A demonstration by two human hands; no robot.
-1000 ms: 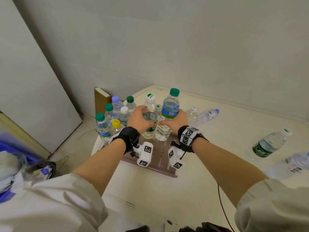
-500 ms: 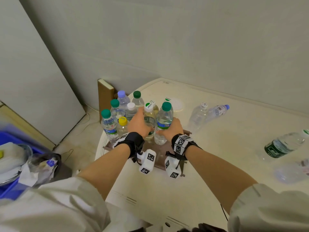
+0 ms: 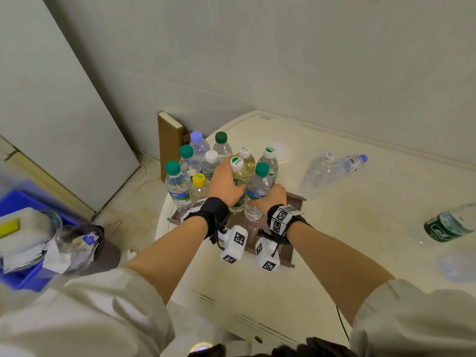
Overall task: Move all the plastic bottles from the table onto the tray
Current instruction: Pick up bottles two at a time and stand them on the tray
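A brown tray lies at the table's left edge with several upright plastic bottles on it. My left hand is wrapped around a white-capped bottle standing on the tray. My right hand grips a green-capped bottle with a blue label, whose base rests on the tray. On the cream table two clear bottles lie at the back. At the right edge lies a green-labelled bottle, and a blurred clear one sits nearer me.
A brown board leans against the wall behind the tray. A white lid lies on the table past the bottles. On the floor at left stand a blue crate and a bin of waste.
Both hands have lowered their bottles onto the tray among the others. The view has tilted, so the tray and the bottles sit lower in the frame.
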